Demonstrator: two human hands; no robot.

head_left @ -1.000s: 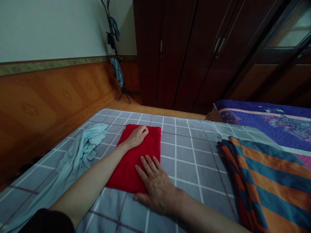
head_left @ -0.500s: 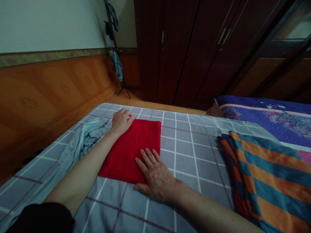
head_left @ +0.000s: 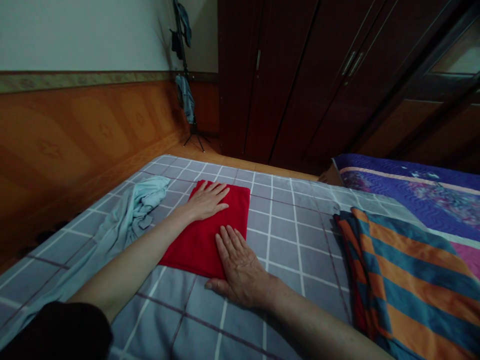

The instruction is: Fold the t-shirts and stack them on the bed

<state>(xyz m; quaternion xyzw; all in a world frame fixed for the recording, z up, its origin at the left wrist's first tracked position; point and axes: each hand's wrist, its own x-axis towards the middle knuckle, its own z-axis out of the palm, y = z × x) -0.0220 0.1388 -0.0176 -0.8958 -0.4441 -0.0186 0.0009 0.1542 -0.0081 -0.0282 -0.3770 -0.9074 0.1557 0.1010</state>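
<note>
A folded red cloth (head_left: 198,240), roughly rectangular, lies flat on a grey checked bedsheet (head_left: 285,220). My left hand (head_left: 207,201) rests palm down on its far part, fingers stretched out and spread. Across its near right corner lies my right hand (head_left: 242,265), also flat, with the fingers extended and the thumb on the sheet beyond the cloth's near edge. Neither hand grips anything. Just left of my left forearm is a crumpled pale blue-green garment (head_left: 138,205).
On the right, folded orange and blue checked fabric (head_left: 420,270) is stacked on the bed. Behind it lies a purple patterned mattress (head_left: 405,175). A coat stand (head_left: 185,75) with hanging clothes and a dark wooden wardrobe (head_left: 285,75) stand past the bed's far edge.
My left hand has moved from the cloth's far left corner rightward onto its top, and its fingers have spread flat. My right hand stays almost in place. The view has shifted slightly.
</note>
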